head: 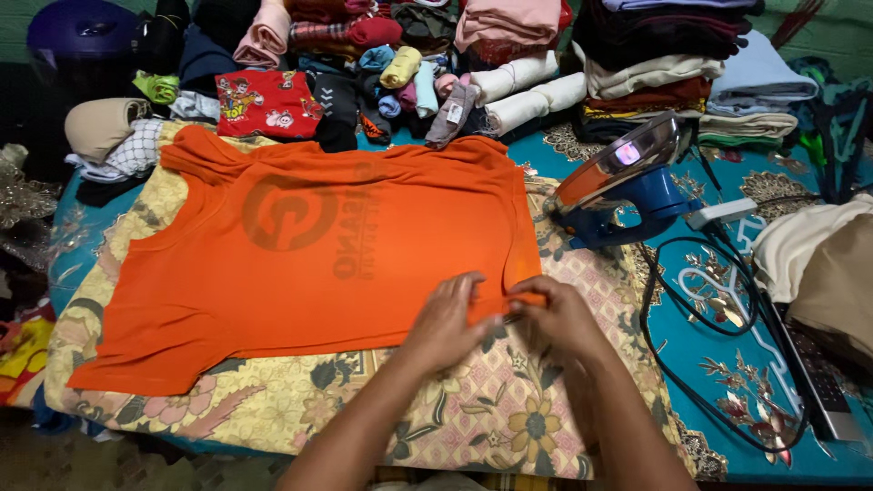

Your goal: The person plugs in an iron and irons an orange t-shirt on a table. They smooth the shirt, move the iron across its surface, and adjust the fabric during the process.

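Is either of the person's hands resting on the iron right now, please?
No, the left hand and right hand both pinch the orange shirt hem, while the iron stands apart.

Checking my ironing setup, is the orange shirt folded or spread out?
Spread out. The orange shirt lies flat in one layer across the floral cloth; both hands pinch only its near hem corner.

Shirt (309, 245) lies on cloth (473, 400), iron (627, 177) right.
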